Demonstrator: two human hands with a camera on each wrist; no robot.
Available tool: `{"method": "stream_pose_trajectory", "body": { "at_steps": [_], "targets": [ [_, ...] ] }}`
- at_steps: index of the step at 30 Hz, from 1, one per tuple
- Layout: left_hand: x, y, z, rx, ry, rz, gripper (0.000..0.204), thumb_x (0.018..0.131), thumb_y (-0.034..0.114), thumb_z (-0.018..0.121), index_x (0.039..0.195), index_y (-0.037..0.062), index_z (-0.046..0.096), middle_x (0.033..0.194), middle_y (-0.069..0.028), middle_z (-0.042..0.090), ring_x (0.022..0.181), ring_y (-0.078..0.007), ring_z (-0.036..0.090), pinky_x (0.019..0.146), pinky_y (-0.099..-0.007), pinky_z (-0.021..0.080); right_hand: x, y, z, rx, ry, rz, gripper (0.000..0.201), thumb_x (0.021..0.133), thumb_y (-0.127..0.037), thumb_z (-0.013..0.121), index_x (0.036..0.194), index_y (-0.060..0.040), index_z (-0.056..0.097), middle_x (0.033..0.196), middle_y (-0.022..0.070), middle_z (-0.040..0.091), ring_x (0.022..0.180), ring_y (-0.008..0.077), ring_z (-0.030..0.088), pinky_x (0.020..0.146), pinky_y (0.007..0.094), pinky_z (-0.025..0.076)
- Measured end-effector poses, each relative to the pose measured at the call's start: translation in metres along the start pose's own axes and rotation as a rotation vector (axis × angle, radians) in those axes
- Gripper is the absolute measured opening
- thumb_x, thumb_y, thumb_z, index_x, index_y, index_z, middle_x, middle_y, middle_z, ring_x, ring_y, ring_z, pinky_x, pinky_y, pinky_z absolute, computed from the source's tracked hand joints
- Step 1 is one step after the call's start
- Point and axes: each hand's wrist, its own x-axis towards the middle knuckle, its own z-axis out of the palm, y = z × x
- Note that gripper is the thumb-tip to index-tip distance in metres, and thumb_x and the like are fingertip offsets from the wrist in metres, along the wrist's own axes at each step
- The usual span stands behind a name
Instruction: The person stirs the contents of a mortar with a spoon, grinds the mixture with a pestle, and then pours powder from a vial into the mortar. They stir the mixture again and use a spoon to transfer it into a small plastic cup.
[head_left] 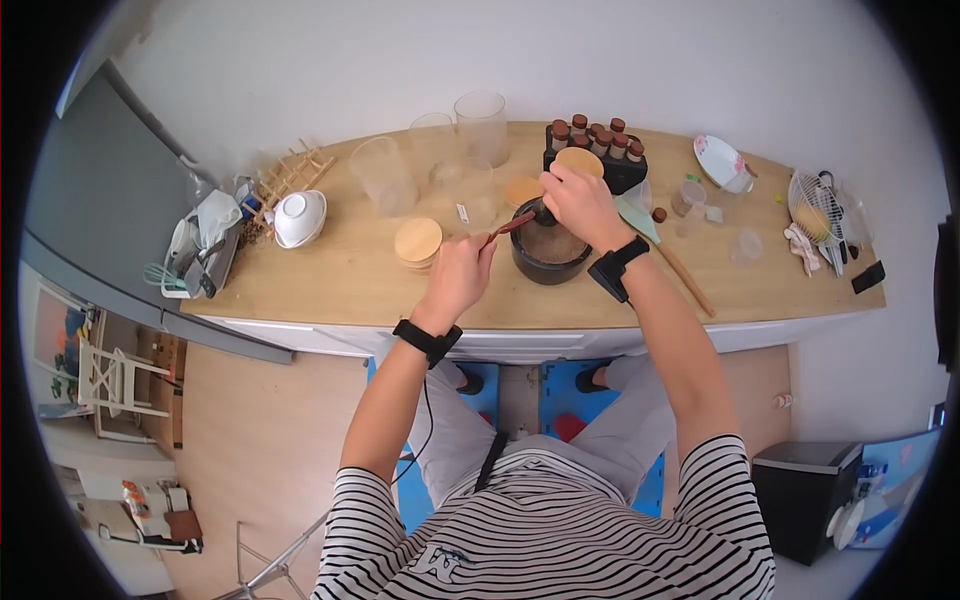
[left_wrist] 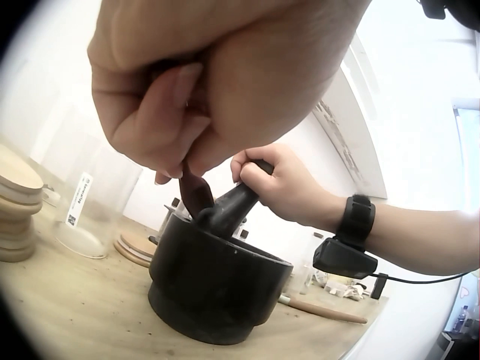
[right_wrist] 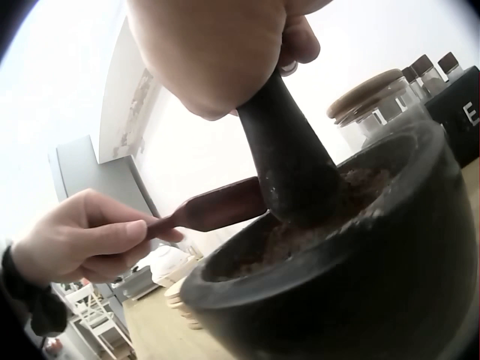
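A black mortar (head_left: 548,272) stands near the front edge of the counter with brown ground powder (head_left: 556,244) inside. My right hand (head_left: 583,205) grips the top of a black pestle (right_wrist: 289,157), which leans in the mortar with its rounded end in the powder. From the left, my left hand (head_left: 457,280) holds the thin handle of a small reddish-brown wooden scoop (right_wrist: 221,208). The scoop's blade lies over the mortar rim, right up against the lower side of the pestle.
Stacked wooden lids (head_left: 418,240) lie left of the mortar, with clear jars (head_left: 384,176) behind. A black rack (head_left: 625,176) of brown-capped bottles stands behind right. A green-headed spatula (head_left: 680,270) lies to the right. Farther left sits a white bowl (head_left: 299,217).
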Motion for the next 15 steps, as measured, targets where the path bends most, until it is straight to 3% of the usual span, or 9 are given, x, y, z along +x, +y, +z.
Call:
{"method": "stream_pose_trajectory", "body": {
  "at_steps": [5,9,11,14,15],
  "targets": [
    [-0.005,0.004,0.002,0.016,-0.011,-0.03,0.015,0.096,0.011,0.066,0.099,-0.0014,0.074,0.082,-0.027,0.067,0.075,-0.0465,0.065,0.066,-0.0508,0.05,-0.015,0.008,0.012,0.013,-0.133,0.07,0.01,0.083,-0.01,0.07,0.089,-0.0076,0.063,0.087,0.0096,0.06,0.081,0.0328,0.067,0.067,0.0452,0.056],
    [-0.005,0.009,0.009,0.019,0.004,-0.053,0.015,0.097,0.012,0.065,0.097,-0.0016,0.072,0.082,-0.0272,0.067,0.077,-0.0474,0.065,0.067,-0.0537,0.052,-0.023,0.002,-0.001,0.057,-0.125,0.092,0.008,0.083,-0.007,0.068,0.088,-0.0073,0.062,0.086,0.0104,0.059,0.08,0.0332,0.067,0.067,0.045,0.055],
    [-0.003,0.015,0.009,0.046,-0.005,-0.082,0.016,0.097,0.012,0.065,0.096,-0.0022,0.072,0.082,-0.0275,0.067,0.079,-0.0477,0.066,0.068,-0.0544,0.053,-0.024,-0.004,-0.009,0.081,-0.159,0.032,0.008,0.083,-0.007,0.068,0.088,-0.0073,0.061,0.085,0.0104,0.059,0.079,0.0334,0.066,0.067,0.0452,0.054],
    [-0.001,0.01,0.024,0.037,0.07,-0.041,0.025,0.097,0.013,0.063,0.084,-0.0057,0.071,0.083,-0.0298,0.067,0.076,-0.0463,0.069,0.064,-0.0532,0.055,-0.021,-0.015,-0.009,0.057,-0.142,-0.117,0.01,0.083,-0.006,0.068,0.087,-0.0074,0.06,0.085,0.0106,0.058,0.076,0.0336,0.065,0.066,0.0455,0.053],
    [0.0,0.008,0.028,0.03,0.061,-0.06,0.024,0.098,0.014,0.063,0.087,-0.0054,0.071,0.084,-0.0292,0.067,0.076,-0.0467,0.068,0.066,-0.0531,0.055,-0.02,-0.02,-0.005,0.039,-0.121,-0.164,0.009,0.083,-0.006,0.068,0.087,-0.0072,0.059,0.085,0.0109,0.058,0.076,0.0341,0.065,0.066,0.0459,0.053]
  ]
}}
